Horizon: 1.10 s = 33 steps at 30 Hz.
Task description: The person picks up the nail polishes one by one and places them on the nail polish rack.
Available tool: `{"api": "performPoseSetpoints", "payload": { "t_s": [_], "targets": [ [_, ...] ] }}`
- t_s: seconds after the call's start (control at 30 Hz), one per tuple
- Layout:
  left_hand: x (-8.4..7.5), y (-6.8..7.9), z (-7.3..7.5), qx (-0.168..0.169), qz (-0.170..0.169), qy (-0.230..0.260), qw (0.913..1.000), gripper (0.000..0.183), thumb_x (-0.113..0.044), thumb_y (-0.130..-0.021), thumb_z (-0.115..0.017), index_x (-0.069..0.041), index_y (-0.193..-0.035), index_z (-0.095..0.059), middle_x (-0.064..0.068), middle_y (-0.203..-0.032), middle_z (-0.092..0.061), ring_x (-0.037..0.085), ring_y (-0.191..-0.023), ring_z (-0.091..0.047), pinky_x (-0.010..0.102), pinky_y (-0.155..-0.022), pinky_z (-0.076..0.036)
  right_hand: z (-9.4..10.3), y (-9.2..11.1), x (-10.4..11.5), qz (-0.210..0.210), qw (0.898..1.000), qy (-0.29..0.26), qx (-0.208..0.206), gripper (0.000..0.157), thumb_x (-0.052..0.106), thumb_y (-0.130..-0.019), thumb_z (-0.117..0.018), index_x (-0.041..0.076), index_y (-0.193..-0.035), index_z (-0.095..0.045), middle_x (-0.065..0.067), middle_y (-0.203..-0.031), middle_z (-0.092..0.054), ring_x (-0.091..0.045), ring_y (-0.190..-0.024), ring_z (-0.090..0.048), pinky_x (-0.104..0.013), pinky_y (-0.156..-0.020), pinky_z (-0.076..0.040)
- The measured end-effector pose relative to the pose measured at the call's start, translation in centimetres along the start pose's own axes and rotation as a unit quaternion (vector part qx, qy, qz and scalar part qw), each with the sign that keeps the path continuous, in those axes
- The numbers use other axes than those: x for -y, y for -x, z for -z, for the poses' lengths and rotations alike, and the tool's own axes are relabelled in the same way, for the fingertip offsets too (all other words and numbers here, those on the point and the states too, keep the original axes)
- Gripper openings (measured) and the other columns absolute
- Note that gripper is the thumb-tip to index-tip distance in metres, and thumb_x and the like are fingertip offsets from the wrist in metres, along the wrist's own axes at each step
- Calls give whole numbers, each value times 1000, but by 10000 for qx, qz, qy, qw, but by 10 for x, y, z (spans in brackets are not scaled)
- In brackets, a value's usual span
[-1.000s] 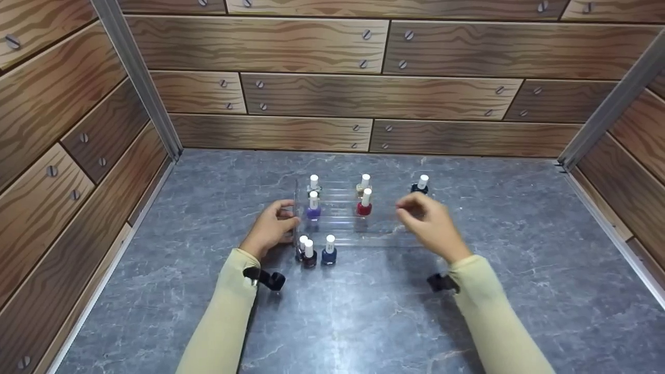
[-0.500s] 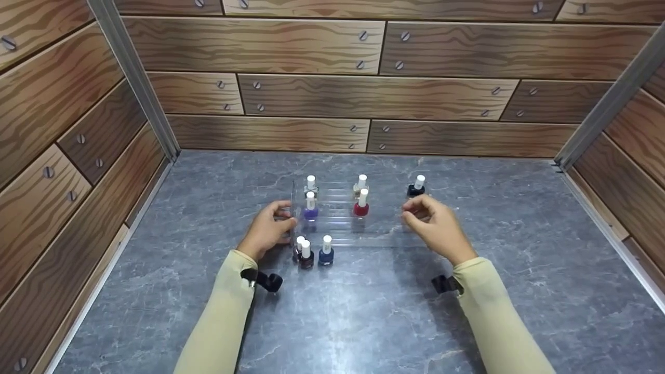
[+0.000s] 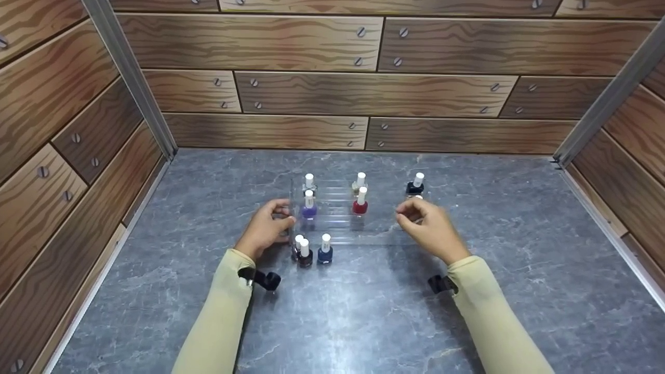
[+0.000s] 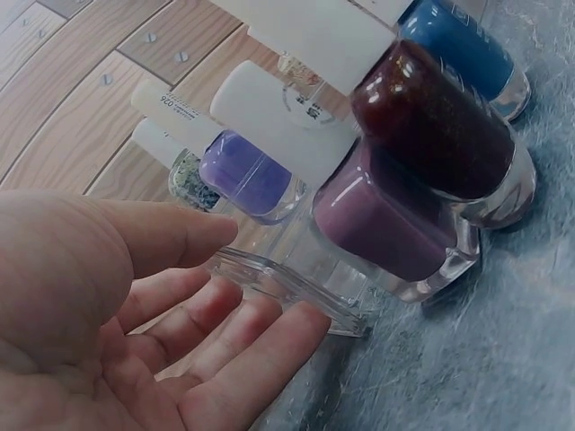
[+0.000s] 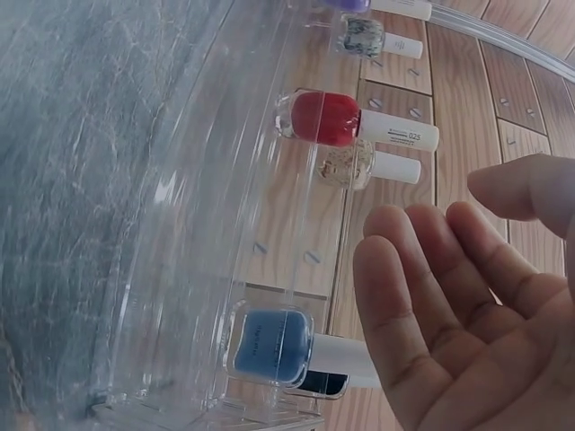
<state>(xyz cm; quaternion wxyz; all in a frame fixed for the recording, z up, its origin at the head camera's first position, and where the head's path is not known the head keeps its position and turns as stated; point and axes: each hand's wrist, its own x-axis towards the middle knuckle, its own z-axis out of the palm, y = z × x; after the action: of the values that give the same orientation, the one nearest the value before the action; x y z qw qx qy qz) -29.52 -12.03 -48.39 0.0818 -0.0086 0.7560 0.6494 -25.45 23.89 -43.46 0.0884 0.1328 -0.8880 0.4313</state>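
Clear plastic tiered rack [image 3: 337, 241], one: between hands. Left hand [image 3: 261, 227]: at the rack's end, fingers relaxed, gripping nothing; contact unclear. Just right of it: three rounded glass polish bottles [image 3: 305, 258]. On the rack: six more. Judged light, rigid, slick, breakable; pinch each white cap [image 3: 362, 194]. Right hand [image 3: 430, 227]: fingers loosely bent, holding nothing.

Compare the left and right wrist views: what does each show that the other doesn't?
Only the left wrist view shows the left hand, the mauve bottle, the dark maroon bottle and the blue bottle beyond it. Only the right wrist view shows the right hand, the red bottle, the light blue bottle and the dark bottle behind it. Both show the purple bottle, the dark-flecked bottle and the clear rack.
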Motion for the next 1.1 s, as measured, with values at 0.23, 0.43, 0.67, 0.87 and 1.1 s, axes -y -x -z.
{"api": "performPoseSetpoints", "payload": {
  "t_s": [0.23,0.43,0.67,0.87,1.1],
  "targets": [
    [0,-1,1,99,29,96,9999,56,0,-96,-68,-2,-148,-49,19,-132,-53,25,-99,-63,43,-82,-64,-2,0,-1,-28,9999,-31,140,8,6,-95,-71,2,-102,-70,-6,-95,-73,-18,-85,-67,-22,-77,-57],
    [1,1,1,70,81,107,9999,54,-1,-97,-67,-4,-148,-49,16,-131,-53,24,-104,-62,43,-82,-64,-5,0,0,-90,9994,-65,326,8,8,-95,-72,6,-102,-70,-4,-95,-73,-19,-87,-68,-27,-81,-58],
    [1,2,0,46,40,114,9999,52,-1,-97,-68,-5,-146,-52,14,-128,-54,22,-103,-60,41,-80,-65,-7,1,-2,-73,9991,44,409,5,9,-95,-72,8,-100,-71,-2,-94,-73,-16,-86,-68,-27,-80,-59],
    [0,2,0,103,-4,102,9999,53,-1,-97,-67,-4,-147,-50,16,-130,-54,22,-103,-60,43,-81,-64,-8,2,0,-164,9984,94,534,5,11,-96,-72,9,-100,-71,-1,-94,-73,-15,-86,-67,-27,-79,-59],
    [1,2,1,55,19,90,9999,53,-1,-97,-67,-3,-147,-50,15,-129,-54,22,-102,-61,42,-80,-65,-12,3,0,-106,9975,114,693,6,11,-96,-72,8,-101,-71,0,-93,-73,-15,-85,-67,-27,-78,-59]
  ]
}}
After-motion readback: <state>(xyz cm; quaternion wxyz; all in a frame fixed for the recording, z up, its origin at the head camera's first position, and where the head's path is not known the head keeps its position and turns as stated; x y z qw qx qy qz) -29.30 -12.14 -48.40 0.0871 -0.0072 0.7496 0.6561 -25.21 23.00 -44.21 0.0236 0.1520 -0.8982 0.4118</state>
